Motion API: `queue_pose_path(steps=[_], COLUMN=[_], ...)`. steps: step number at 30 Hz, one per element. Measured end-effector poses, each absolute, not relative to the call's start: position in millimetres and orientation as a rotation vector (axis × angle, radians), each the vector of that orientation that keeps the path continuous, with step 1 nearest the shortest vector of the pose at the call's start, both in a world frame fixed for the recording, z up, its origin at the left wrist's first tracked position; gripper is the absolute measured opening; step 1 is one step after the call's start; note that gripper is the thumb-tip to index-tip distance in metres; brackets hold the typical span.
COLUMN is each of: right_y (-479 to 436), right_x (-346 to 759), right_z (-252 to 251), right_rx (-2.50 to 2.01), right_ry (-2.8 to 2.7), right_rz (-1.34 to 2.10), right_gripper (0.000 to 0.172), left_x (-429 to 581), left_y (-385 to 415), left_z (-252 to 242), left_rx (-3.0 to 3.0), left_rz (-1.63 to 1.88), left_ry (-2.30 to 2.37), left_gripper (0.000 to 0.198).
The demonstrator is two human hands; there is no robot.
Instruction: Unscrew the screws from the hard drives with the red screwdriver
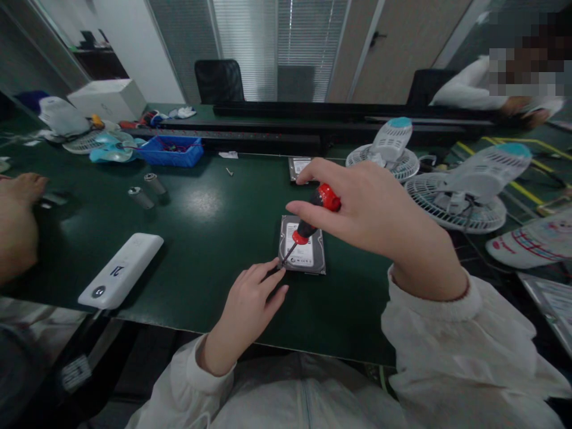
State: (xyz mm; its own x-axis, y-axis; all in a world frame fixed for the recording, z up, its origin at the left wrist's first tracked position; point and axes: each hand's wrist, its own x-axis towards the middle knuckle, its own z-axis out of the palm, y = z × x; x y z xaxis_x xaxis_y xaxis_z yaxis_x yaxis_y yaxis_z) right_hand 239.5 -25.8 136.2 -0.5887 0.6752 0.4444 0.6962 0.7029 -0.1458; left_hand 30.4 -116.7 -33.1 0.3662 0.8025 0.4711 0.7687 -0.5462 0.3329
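A silver hard drive with a white label [316,253] lies flat on the green table [210,238] in front of me. My right hand [357,202] is closed around the handle of a red and black screwdriver [328,198]. The screwdriver slants down to the left, and its tip meets the drive's near left corner. At that same corner, the fingertips of my left hand [252,301] touch the drive's edge beside the tip. The left fingers are partly spread, and whether something tiny is between them is hard to see. Behind, my right fingers partly cover a second hard drive [295,169].
A white power bank [121,271] and two metal cylinders [141,198] lie at left, near another person's arm [18,220]. Farther back are a blue bin [172,156] and a screw [229,172]. White fans [456,199] stand at right; another person sits at the back right.
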Motion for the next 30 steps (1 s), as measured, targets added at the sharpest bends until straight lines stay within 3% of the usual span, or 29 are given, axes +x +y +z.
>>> queue_pose_path(steps=[2, 6, 14, 18, 23, 30], right_y=[-26.8, -31.1, -28.9, -30.0, -27.7, -27.5], right_x=[240.6, 241.1, 241.1, 241.7, 240.6, 241.4], right_z=[137.2, 140.8, 139.4, 141.2, 140.6, 139.3], right_rx=[-1.03, -0.891, -1.026, -0.89, -0.827, -0.708], right_ry=[-2.464, -2.506, -2.458, -2.475, -2.455, -2.452], right_rz=[-0.002, 0.148, 0.03, 0.177, 0.215, 0.296], right_gripper=[0.038, 0.046, 0.029, 0.039, 0.024, 0.026], left_x=[30.4, 30.7, 30.7, 30.4, 30.6, 30.4], left_y=[-116.6, -116.6, -117.1, -117.1, -116.9, -116.7], left_z=[-33.3, -33.1, -30.8, -30.9, -30.4, -32.1], left_rx=[2.55, 2.545, 2.55, 2.549, 2.544, 2.552], left_rz=[0.933, 0.927, 0.921, 0.909, 0.923, 0.945], left_ry=[1.467, 1.465, 1.467, 1.466, 1.456, 1.449], left_gripper=[0.026, 0.027, 0.027, 0.027, 0.027, 0.027])
